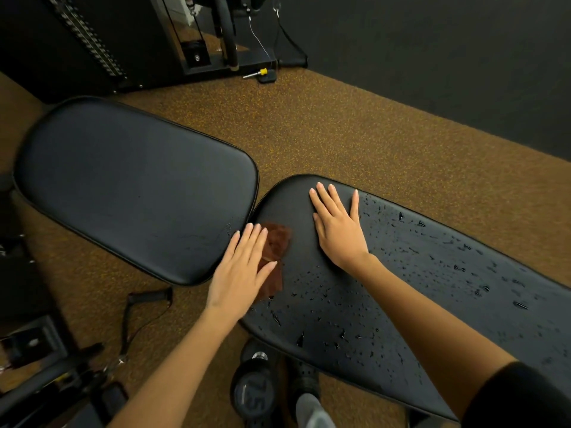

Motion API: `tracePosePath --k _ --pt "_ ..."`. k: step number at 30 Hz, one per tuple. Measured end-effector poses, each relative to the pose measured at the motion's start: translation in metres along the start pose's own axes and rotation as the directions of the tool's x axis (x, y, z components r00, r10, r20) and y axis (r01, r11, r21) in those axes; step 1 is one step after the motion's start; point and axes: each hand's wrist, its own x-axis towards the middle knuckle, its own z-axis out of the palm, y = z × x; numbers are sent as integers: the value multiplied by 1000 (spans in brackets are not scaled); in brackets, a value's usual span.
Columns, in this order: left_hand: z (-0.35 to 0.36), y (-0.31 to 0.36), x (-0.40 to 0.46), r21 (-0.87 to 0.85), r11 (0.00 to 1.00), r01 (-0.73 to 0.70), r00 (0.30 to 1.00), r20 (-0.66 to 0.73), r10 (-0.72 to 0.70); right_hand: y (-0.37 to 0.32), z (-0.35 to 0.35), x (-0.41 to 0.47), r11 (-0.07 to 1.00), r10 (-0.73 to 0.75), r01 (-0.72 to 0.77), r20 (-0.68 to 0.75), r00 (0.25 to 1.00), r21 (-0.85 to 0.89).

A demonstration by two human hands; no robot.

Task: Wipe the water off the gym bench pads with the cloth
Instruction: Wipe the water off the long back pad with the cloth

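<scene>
Two black bench pads meet near the middle. The left pad (123, 180) looks mostly dry. The right pad (432, 273) carries many water drops along its length. A brown cloth (278, 242) lies flat at the right pad's near-left end, by the gap. My left hand (241, 270) presses flat on the cloth's left part, fingers together and extended. My right hand (336, 227) rests flat on the right pad's upper end, fingers spread, holding nothing.
A dumbbell (256, 387) and my shoe (304, 384) are on the speckled brown floor below the right pad. A cable handle with strap (145, 301) lies under the left pad. A weight-stack machine (191, 35) stands at the back, with a yellow pin (262, 72) beside it.
</scene>
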Motion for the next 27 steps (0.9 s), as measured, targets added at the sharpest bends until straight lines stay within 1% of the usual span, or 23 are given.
tracePosePath --k 1,2,5,6,9,13,17,19,20,22,23,24,25,27 --pt "1 3 0 2 1000 17 1000 -25 -17 -1 1 -1 1000 6 -6 -3 1000 -7" --pt "2 10 1 6 1000 3 999 -35 -3 -3 1 -2 1000 9 -9 -4 1000 -15" --pt "-1 32 3 -141 988 -58 998 -30 54 -7 3 -4 999 24 -24 -7 1000 -33" --pt "1 35 4 -159 986 -58 998 -25 54 -7 3 -4 999 27 -28 -6 1000 -32" --pt "8 30 3 -208 978 7 1000 14 -4 -6 -1 -3 999 20 -20 12 1000 -40" --pt "10 33 -3 -220 975 13 1000 0 -13 -1 -5 -4 999 7 -4 56 998 -49" --pt "14 43 -19 -233 971 -61 998 20 67 -4 -7 -5 999 19 -16 77 997 -44" --pt "16 42 -26 -212 968 -137 989 25 145 -6 -8 -6 999 28 -25 87 996 -44" --pt "16 38 -28 -167 967 -194 979 28 201 -6 -8 -6 999 31 -27 91 995 -42" --pt "14 23 -25 -23 946 -323 946 28 323 -7 -8 -7 999 30 -26 89 996 -42" --pt "12 15 -20 31 934 -357 934 29 356 -7 -8 -8 999 29 -26 90 995 -40" --pt "10 8 -15 50 933 -357 934 35 355 -8 -8 -9 999 30 -27 95 995 -32" --pt "8 6 -12 37 946 -322 946 46 320 -9 -8 -12 1000 28 -27 95 995 -12" --pt "8 11 -12 -21 977 -211 976 55 212 -11 -7 -18 999 19 -23 69 997 44"
